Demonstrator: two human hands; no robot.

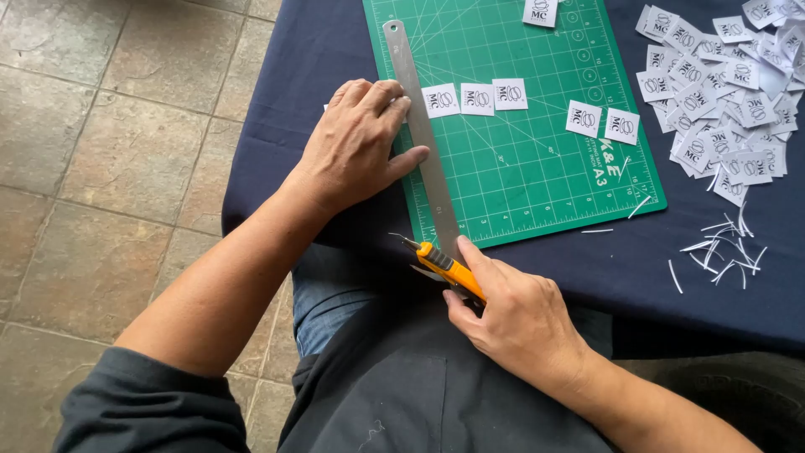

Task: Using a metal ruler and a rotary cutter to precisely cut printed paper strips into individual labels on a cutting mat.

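My left hand (356,143) presses flat on a long steel ruler (423,134) that lies along the left side of a green cutting mat (520,176). My right hand (511,310) grips an orange utility knife (443,264), its blade out at the mat's near edge, just left of the ruler's lower end. Three small white printed labels (475,97) lie in a row on the mat right of the ruler. Two more labels (602,122) sit further right.
A dark blue cloth (285,109) covers the table. A heap of several cut labels (721,92) lies at the right, with thin white paper slivers (721,252) below it. Another label (540,12) rests at the mat's far edge. Stone floor tiles (109,168) are at the left.
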